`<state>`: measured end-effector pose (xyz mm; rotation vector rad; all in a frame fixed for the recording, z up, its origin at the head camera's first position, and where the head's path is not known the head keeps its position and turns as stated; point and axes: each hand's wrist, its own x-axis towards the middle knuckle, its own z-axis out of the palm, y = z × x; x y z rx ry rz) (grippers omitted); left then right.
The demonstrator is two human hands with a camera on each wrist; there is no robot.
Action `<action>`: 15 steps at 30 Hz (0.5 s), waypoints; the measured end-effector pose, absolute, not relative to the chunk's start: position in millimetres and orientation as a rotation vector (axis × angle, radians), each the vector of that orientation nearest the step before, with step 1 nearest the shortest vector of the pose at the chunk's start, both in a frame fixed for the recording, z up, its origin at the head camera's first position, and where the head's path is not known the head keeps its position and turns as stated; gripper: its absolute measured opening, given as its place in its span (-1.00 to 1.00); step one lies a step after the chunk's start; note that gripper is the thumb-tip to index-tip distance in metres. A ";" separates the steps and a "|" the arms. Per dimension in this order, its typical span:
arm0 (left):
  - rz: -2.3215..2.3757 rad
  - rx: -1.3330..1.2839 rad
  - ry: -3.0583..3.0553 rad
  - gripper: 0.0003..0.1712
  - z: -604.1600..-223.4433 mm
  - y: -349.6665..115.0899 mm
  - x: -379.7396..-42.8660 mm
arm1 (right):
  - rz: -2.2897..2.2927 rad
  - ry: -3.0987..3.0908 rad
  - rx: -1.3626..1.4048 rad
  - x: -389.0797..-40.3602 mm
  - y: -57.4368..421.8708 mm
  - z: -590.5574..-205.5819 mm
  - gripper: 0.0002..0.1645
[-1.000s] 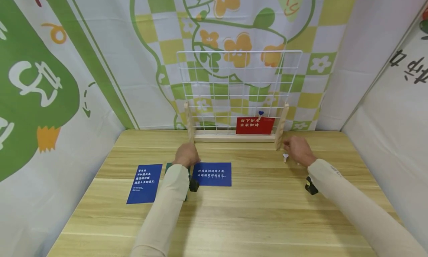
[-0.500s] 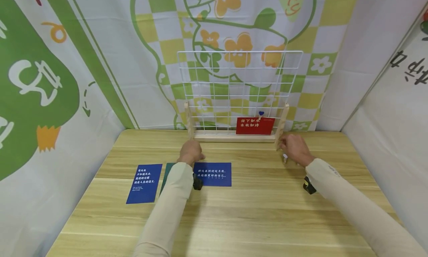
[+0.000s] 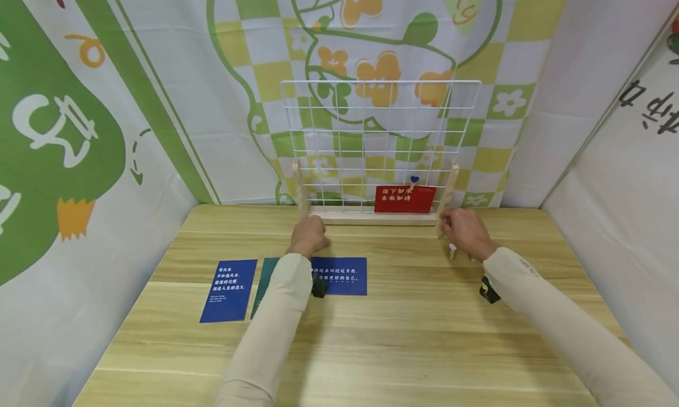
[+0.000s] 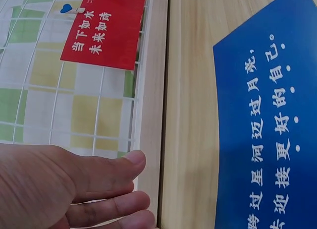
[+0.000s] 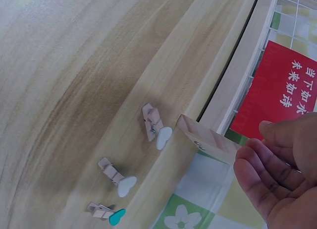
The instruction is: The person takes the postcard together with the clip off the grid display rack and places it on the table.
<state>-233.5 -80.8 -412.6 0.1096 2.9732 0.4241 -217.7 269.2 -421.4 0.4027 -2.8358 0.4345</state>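
Note:
A white wire grid rack with a wooden base stands at the back of the table. My left hand is at the rack's left post, fingers extended and thumb overlapping the base in the left wrist view. At the right post, my right hand has loosely bent fingers, fingertips right by the wood. A red card hangs low on the grid from a clothespin with a blue heart. Beside the right hand lie wooden clothespins, two with white hearts and one with a teal heart.
Near my left forearm, a blue card lies crosswise, partly covered by the sleeve. A green card is mostly hidden under the arm, with another blue card to its left. Patterned cloth hangs behind the rack.
My left hand has moved up and right from above the cards to the rack's left post. My right hand has shifted slightly left to the right post. Rack and cards stay put.

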 end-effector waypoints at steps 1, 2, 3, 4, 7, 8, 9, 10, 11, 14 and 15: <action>0.425 0.113 2.978 -0.71 -412.4 -79.8 -234.1 | 0.439 -2.847 0.395 -217.5 268.7 -420.4 -0.71; 0.417 0.122 2.988 -0.69 -412.2 -78.8 -234.7 | 0.440 -2.855 0.388 -217.4 268.2 -419.2 -0.70; 0.409 0.129 2.994 -0.67 -412.0 -77.8 -235.1 | 0.444 -2.859 0.385 -217.5 267.8 -418.2 -0.70; 0.406 0.130 2.996 -0.66 -411.6 -76.7 -235.5 | 0.446 -2.861 0.382 -217.8 267.8 -417.5 -0.70; 0.404 0.145 3.012 -0.67 -410.6 -73.4 -236.5 | 0.453 -2.857 0.378 -219.0 267.2 -414.5 -0.73; 0.405 0.153 3.018 -0.70 -409.9 -72.3 -236.7 | 0.450 -2.851 0.381 -219.5 266.9 -413.3 -0.73; 0.411 0.155 3.024 -0.73 -409.0 -71.2 -236.8 | 0.450 -2.844 0.390 -220.1 266.6 -411.9 -0.74; 0.412 0.161 3.031 -0.76 -408.2 -70.1 -237.0 | 0.443 -2.838 0.394 -220.7 266.0 -410.4 -0.76; 0.413 0.170 3.039 -0.77 -407.6 -69.1 -237.0 | 0.441 -2.830 0.404 -221.2 265.3 -408.9 -0.77; 0.405 0.185 3.057 -0.76 -406.3 -66.1 -236.2 | 0.434 -2.811 0.430 -222.3 262.7 -404.7 -0.79; 0.399 0.189 3.065 -0.76 -406.1 -65.1 -236.0 | 0.434 -2.808 0.439 -222.7 261.9 -403.6 -0.80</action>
